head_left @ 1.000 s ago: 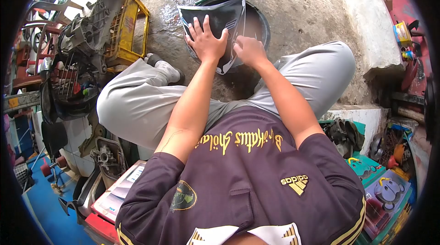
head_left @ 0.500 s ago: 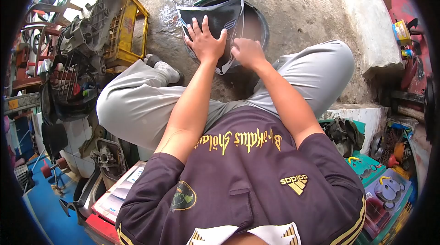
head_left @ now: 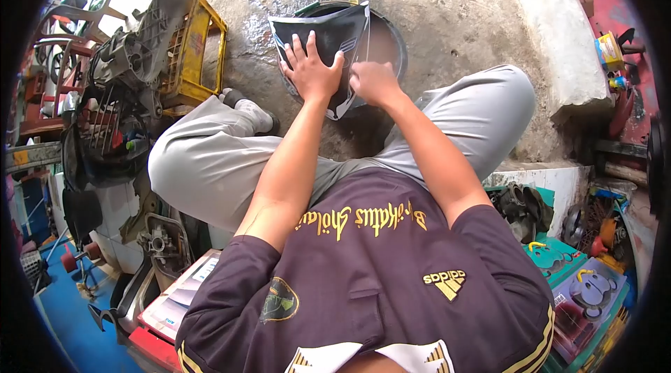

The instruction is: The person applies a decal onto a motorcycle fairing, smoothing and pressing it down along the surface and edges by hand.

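Note:
A black panel (head_left: 328,31) with a pale edge lies tilted across a round dark basin (head_left: 400,45) on the floor between my knees. My left hand (head_left: 309,69) is pressed on the panel's face, fingers spread. At the panel's right edge, over the basin, my right hand (head_left: 375,82) is closed, its fingers curled and somewhat blurred. What those fingers hold, if anything, is hidden. Murky brownish water shows in the basin's right part.
A yellow crate (head_left: 193,59) stands at the left with a metal engine casing (head_left: 157,31) against it. Boxes (head_left: 590,303) and parts lie at the lower right, a red box (head_left: 155,348) at the lower left. A white ledge (head_left: 573,59) runs along the right.
My right hand has shifted slightly left and down along the panel's edge. The panel sits slightly lower in the view, with my left hand still flat on it.

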### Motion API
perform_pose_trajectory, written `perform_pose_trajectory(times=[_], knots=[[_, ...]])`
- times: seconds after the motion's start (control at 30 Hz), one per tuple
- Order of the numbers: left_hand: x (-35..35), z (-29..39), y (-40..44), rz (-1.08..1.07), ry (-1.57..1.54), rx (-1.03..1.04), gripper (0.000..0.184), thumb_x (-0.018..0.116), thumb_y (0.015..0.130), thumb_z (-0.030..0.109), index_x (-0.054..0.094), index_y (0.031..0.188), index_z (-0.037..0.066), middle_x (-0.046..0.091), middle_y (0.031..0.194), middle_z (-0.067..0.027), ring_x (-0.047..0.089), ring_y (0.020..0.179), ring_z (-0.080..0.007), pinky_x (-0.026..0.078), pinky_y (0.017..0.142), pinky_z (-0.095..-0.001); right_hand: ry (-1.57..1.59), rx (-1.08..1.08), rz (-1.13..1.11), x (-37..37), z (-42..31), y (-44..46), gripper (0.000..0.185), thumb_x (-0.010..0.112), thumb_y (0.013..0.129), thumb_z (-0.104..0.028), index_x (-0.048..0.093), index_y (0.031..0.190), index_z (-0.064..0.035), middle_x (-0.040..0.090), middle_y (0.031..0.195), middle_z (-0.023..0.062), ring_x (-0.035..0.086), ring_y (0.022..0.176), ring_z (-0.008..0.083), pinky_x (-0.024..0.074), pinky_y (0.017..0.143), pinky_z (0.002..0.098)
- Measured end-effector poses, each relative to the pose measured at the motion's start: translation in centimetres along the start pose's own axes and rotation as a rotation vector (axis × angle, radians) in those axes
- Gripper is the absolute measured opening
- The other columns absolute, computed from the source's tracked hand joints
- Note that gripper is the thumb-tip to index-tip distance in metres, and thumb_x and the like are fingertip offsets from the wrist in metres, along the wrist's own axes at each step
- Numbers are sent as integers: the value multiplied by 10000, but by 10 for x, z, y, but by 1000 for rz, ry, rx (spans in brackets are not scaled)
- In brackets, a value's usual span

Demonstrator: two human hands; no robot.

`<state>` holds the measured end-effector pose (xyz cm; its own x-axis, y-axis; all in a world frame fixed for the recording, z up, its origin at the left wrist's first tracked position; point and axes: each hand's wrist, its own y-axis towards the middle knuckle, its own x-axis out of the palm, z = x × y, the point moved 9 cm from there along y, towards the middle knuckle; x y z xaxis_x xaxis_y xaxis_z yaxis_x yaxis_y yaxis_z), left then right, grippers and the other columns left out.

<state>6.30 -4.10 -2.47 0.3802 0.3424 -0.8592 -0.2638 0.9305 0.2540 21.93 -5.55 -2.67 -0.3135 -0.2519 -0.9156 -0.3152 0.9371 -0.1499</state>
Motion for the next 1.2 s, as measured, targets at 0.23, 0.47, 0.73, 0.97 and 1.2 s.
perform_pose_trajectory(times=[0.23, 0.47, 0.73, 0.97, 1.2], knots=[[3, -2, 0, 3, 1, -1, 895, 732, 863, 630, 446, 1607, 223, 356, 1709, -177, 286, 1598, -393, 167, 1290, -629, -218, -143, -155, 9, -15, -6, 240, 630, 980, -289, 751, 1086, -110, 788, 1051, 128, 776, 1005, 341, 439, 1032, 666], [0, 0, 1, -1, -17, -1, 885, 734, 858, 612, 464, 1597, 206, 354, 1708, -188, 295, 1589, -406, 175, 1284, -630, -227, -115, -75, -2, -3, 13, 191, 624, 961, -252, 715, 1044, -105, 774, 1017, 128, 742, 997, 362, 458, 937, 602], [0, -1, 2, 1, -5, 6, 887, 735, 858, 610, 464, 1600, 206, 354, 1708, -183, 281, 1597, -399, 178, 1283, -629, -132, -10, -138, 0, -10, 2, 268, 602, 968, -285, 772, 1058, -99, 793, 1061, 183, 772, 1018, 374, 471, 1017, 631], [-2, 0, 1, -3, -8, 2, 884, 731, 861, 610, 465, 1600, 203, 357, 1706, -179, 284, 1595, -397, 178, 1284, -627, -62, 60, 22, -8, 4, 9, 264, 599, 980, -313, 732, 1005, -86, 776, 984, 187, 737, 996, 409, 482, 936, 604], [-1, -1, 1, 3, -17, 3, 887, 732, 861, 607, 461, 1602, 202, 356, 1706, -181, 283, 1595, -399, 172, 1287, -625, -53, 31, 9, -6, 1, 9, 252, 600, 956, -297, 743, 984, -91, 777, 982, 174, 738, 971, 410, 495, 912, 590]])
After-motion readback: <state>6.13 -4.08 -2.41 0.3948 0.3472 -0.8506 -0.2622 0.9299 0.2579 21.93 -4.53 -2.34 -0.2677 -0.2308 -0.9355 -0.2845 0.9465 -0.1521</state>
